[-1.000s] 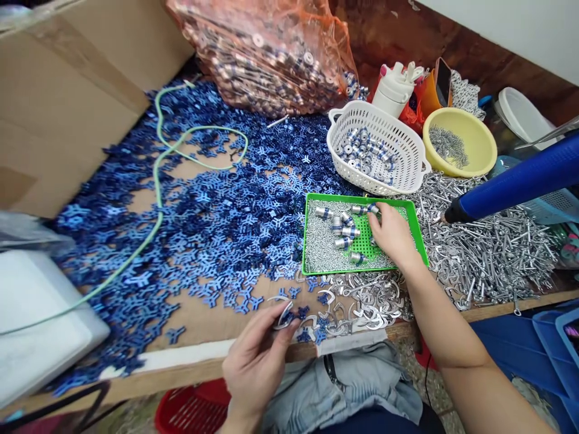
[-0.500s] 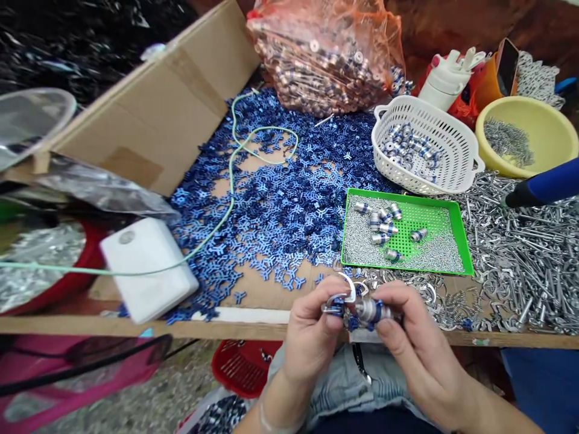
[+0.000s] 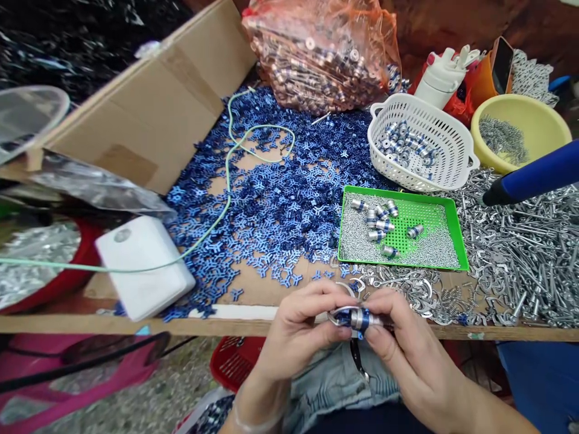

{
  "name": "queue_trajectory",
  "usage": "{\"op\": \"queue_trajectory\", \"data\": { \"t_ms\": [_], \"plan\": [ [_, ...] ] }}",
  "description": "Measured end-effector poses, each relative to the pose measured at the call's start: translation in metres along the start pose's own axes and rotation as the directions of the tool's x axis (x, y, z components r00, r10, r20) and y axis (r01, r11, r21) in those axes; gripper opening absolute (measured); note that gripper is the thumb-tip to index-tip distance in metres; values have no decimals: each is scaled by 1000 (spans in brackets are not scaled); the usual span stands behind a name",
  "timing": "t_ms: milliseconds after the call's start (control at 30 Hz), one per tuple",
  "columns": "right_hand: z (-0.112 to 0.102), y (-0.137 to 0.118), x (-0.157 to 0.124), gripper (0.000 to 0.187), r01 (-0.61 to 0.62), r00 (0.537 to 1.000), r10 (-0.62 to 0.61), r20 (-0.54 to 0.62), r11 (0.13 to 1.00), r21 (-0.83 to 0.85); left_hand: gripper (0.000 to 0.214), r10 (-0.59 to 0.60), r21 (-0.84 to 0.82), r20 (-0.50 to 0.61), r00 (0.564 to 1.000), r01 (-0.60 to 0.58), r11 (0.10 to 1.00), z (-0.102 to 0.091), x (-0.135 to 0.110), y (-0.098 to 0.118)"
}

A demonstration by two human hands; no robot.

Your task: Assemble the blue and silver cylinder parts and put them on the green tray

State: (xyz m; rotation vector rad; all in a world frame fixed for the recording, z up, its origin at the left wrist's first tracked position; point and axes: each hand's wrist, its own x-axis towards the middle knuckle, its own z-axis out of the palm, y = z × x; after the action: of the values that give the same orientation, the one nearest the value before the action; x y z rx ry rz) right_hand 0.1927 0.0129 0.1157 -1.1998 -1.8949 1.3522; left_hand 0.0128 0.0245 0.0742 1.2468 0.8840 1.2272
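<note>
In front of the table edge, my left hand [image 3: 303, 331] is closed on a small blue metal part [image 3: 344, 317] with thin curved silver pieces around it. My right hand [image 3: 402, 334] grips a silver cylinder with a blue band [image 3: 360, 319] between thumb and fingers. The cylinder's end meets the blue part, and fingertips hide much of both. Beyond my hands, a green tray [image 3: 461, 244] holds several similar cylinders [image 3: 384, 226] on a layer of tiny silver bits. Many blue three-armed pieces [image 3: 289, 205] are spread over the tabletop.
A white basket [image 3: 459, 157] with cylinders stands behind the tray, beside a yellow bowl [image 3: 549, 123]. Loose silver bolts [image 3: 534, 241] cover the right side, where a blue-handled tool [image 3: 538, 178] juts in. At left lie a white box [image 3: 145, 265] and a pale green cord [image 3: 228, 175].
My hands have come closer together, and the cylinder in my right hand now meets the blue part in my left. The whole view has shifted slightly.
</note>
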Motion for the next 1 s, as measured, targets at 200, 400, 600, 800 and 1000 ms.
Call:
{"op": "queue_trajectory", "data": {
  "t_ms": [200, 400, 600, 800, 1000],
  "plan": [
    [13, 20, 5, 21, -297, 955, 200, 221, 581, 758, 33, 61, 246, 62, 996, -75, 966, -2, -5, 17],
    [24, 23, 3, 15, -107, 989, 151, -7, 735, 670, 27, -75, 133, 41, 996, 69, 989, -4, -8, 23],
    [44, 31, 1, 27, 229, 950, -141, -279, 922, 312, 15, -305, -617, 25, 952, 255, 744, 21, -1, 0],
    [68, 37, 9, 38, 232, 898, -122, -423, 948, 218, 10, -385, -762, -184, 904, 116, 637, 53, -6, -1],
    [71, 30, 20, 52, 299, 862, -291, -415, 953, -48, 8, -382, -743, -337, 860, 7, 670, 57, -5, -5]
  ]
}}
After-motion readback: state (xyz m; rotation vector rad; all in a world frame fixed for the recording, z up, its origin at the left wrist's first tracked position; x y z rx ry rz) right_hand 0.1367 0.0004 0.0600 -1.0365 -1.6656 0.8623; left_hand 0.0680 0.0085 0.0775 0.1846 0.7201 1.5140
